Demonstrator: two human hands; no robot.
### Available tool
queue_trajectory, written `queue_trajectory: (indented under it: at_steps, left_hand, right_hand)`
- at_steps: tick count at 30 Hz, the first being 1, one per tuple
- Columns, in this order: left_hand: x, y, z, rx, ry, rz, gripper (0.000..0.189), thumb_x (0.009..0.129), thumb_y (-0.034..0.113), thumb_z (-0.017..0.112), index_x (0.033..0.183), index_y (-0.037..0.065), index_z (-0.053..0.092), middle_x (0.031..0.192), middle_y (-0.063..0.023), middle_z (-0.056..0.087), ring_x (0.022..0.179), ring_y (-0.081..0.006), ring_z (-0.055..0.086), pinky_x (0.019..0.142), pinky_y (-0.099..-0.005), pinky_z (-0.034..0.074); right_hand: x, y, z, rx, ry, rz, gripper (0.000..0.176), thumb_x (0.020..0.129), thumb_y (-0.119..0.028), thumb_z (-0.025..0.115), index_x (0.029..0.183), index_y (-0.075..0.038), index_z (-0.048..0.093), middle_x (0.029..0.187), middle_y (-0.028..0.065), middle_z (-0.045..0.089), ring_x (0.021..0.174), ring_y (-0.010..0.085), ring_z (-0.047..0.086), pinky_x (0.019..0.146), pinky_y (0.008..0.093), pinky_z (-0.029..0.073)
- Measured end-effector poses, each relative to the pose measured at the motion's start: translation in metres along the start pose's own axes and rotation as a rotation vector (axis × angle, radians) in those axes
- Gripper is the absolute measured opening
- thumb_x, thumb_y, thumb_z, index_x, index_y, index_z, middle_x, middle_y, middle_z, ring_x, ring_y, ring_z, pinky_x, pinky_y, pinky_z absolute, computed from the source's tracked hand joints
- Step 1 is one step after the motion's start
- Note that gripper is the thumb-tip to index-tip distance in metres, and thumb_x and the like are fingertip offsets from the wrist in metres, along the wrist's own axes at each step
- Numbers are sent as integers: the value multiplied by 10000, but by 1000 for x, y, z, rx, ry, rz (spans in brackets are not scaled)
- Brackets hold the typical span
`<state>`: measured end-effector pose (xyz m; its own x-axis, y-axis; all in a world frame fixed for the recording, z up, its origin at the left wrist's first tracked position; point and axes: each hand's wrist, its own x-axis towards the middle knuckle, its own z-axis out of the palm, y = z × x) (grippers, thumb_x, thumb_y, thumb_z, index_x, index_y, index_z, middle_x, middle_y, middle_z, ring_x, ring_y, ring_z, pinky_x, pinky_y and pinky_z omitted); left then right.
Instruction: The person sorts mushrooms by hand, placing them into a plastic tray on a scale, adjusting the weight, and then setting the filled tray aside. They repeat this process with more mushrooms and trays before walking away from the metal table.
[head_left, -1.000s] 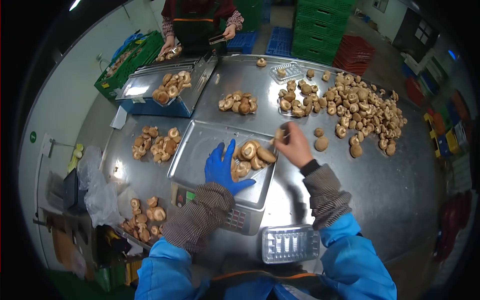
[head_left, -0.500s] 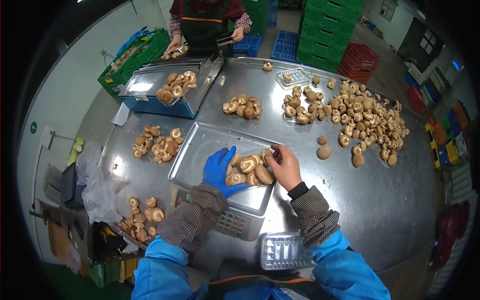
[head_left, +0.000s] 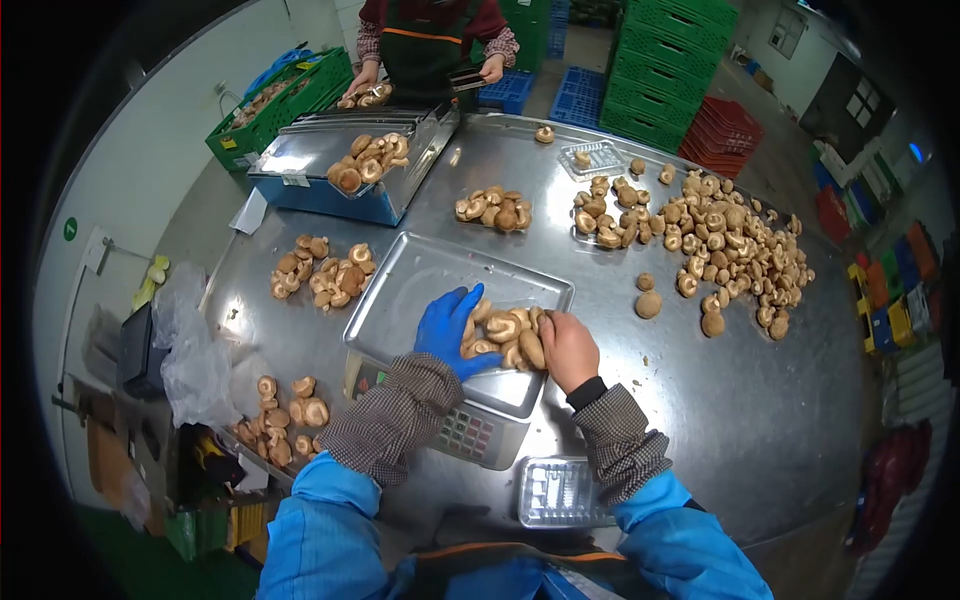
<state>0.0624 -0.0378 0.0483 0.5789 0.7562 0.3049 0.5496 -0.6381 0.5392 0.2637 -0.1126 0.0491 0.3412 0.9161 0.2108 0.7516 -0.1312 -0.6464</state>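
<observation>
A pile of mushrooms point(head_left: 505, 333) sits on the right part of the metal scale tray point(head_left: 400, 275). My left hand point(head_left: 448, 330), in a blue glove, cups the pile's left side with its fingers around the mushrooms. My right hand point(head_left: 568, 350), bare, is pressed against the right side, its fingers curled on a mushroom. Below the tray shows the scale's keypad point(head_left: 468, 432). A clear plastic tray point(head_left: 562, 492) lies on the table near my right sleeve.
A large mushroom heap point(head_left: 740, 240) covers the table's right side, with smaller groups point(head_left: 495, 209) at the back and left. Across the table, a person stands behind a wrapping machine point(head_left: 335, 195) holding mushrooms. Green crates point(head_left: 660, 75) are stacked behind.
My right hand's fingers have curled more over the mushrooms at the pile's right edge. My left hand still cups the left side. The whole view has shifted slightly.
</observation>
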Motion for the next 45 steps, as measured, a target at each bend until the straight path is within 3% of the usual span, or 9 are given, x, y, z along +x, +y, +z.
queue_trajectory:
  at_steps: [6,11,14,17,20,28,31,38,45]
  left_hand:
    - [-2,5,-4,22,-4,-17,1035,585,342,867,1430,88,324,1331,-240,413,1224,-397,420,1050,-459,343]
    - [-16,12,-34,-167,148,-133,969,653,203,824,1456,126,288,1297,-207,430,1180,-326,465,1003,-418,390]
    - [-33,-20,-40,-420,313,-243,737,769,108,716,1419,124,371,1173,-142,535,1070,-232,546,938,-344,441]
    - [-57,-48,-59,-527,204,-570,482,859,84,610,1327,112,500,1034,-64,610,957,-159,590,877,-291,468]
    - [-75,-43,-69,-489,246,-550,330,901,116,568,1231,104,587,968,-27,638,897,-127,607,846,-285,479]
    - [-32,-2,-64,-207,190,-90,539,823,251,701,1304,98,510,1172,-165,582,1090,-277,570,961,-390,436]
    - [0,27,-54,-7,34,-69,659,815,318,704,1378,118,424,1295,-171,505,1221,-322,463,1052,-435,347]
    - [47,28,-15,144,-338,-391,775,790,533,654,1410,164,372,1259,-194,529,1173,-339,511,1021,-422,398]
    - [30,-15,7,11,-173,-208,626,869,383,611,1406,152,386,1249,-198,534,1153,-344,529,1001,-408,418]
  right_hand:
    - [19,22,-2,48,-244,-48,337,932,-292,479,1076,-16,609,946,214,639,857,370,618,780,441,481]
    - [-19,35,-33,287,-38,48,321,909,-256,541,1115,-16,595,912,186,646,808,311,637,740,377,495]
    - [-68,40,-66,195,-94,57,250,885,-201,586,1048,-15,626,910,165,651,783,291,636,708,343,497]
    - [-119,55,-78,193,-125,66,190,865,-153,598,988,-17,648,895,155,651,781,280,640,701,343,500]
    - [-158,62,-86,241,-150,193,169,854,-114,599,984,-20,651,911,144,655,786,275,645,697,338,505]
    - [-223,33,-101,-75,-290,-73,193,791,-201,686,897,-45,641,757,118,579,678,290,595,610,394,482]
    - [-243,27,-97,-102,-358,-233,242,761,-260,719,831,-50,620,739,104,562,697,282,583,621,398,474]
    - [-258,22,-96,-157,-362,-407,187,723,-198,715,756,-65,588,750,73,542,729,248,549,637,368,458]
    - [-255,29,-94,-88,-478,-433,108,764,-129,650,730,-46,591,778,74,544,779,241,548,664,365,474]
